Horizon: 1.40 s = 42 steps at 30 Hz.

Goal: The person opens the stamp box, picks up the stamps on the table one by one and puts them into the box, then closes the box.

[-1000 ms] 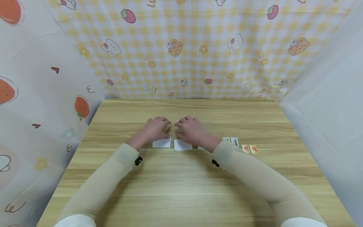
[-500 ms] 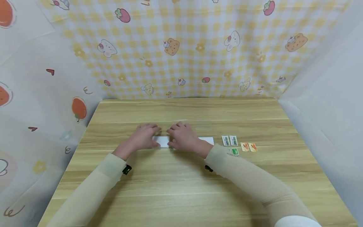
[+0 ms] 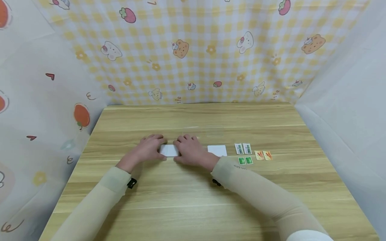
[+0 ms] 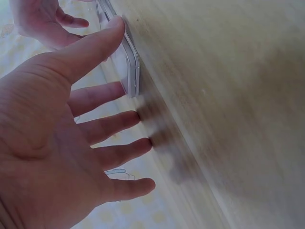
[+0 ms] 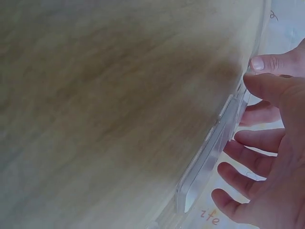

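Observation:
A flat clear plastic case (image 3: 169,150) with a white face lies on the table between the two hands in the head view. My left hand (image 3: 147,148) holds its left end, thumb on the near edge and index finger on the far edge; in the left wrist view the other fingers (image 4: 119,126) stand spread. My right hand (image 3: 192,150) pinches the same case's right end. In the right wrist view a second clear case (image 5: 202,164) lies beneath the right fingers; the hand hides it in the head view. A white-faced piece (image 3: 217,150) lies right of that hand.
Thin clear plastic pieces (image 3: 214,131) lie behind the cases, toward the back. To the right are small stamp-like pieces in pairs: blue-grey (image 3: 243,148), green (image 3: 245,160) and orange (image 3: 263,155). A patterned cloth (image 3: 193,50) hangs behind the wooden table (image 3: 187,207).
Both hands have come down from above and behind the cases and moved nearer to me and leftward, onto the left case. The green pieces, hidden by the right sleeve before, now show.

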Available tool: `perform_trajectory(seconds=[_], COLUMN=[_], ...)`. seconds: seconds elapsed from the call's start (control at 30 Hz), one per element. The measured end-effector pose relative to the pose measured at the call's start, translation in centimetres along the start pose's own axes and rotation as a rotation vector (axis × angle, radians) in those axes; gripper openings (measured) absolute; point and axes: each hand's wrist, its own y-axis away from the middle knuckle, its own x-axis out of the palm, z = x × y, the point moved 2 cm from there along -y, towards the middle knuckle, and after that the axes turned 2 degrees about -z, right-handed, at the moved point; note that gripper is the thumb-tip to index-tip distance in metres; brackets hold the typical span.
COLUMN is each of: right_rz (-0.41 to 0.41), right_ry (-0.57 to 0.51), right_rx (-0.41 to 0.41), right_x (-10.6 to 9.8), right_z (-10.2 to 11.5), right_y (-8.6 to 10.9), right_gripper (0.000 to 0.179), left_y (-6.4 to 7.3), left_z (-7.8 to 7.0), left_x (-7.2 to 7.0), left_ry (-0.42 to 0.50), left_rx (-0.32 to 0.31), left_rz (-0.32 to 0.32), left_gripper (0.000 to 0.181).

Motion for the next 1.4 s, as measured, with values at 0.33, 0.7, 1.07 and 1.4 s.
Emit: perform_trajectory(seconds=[0.33, 0.7, 1.07, 1.4], right_rz=[-0.016, -0.013, -0.031, -0.021], right_ry=[-0.057, -0.107, -0.091, -0.071], right_rx=[0.013, 0.033, 0.028, 0.02], right_x=[0.2, 0.44, -0.27, -0.19], right_z=[0.23, 0.33, 0.81, 0.82], right_y=[-0.37, -0.7, -0.61, -0.88], right_gripper=[0.059, 0.054, 0.053, 0.053], left_y=[0.49, 0.24, -0.13, 0.1], left_z=[-0.08, -0.5, -0.61, -0.78], left_x=[0.38, 0.52, 0.47, 0.31], left_ry=[0.007, -0.004, 0.01, -0.056], left_rx=[0.034, 0.071, 0.055, 0.098], left_rz=[-0.04, -0.067, -0.046, -0.073], left_gripper=[0.058, 0.055, 0.054, 0.055])
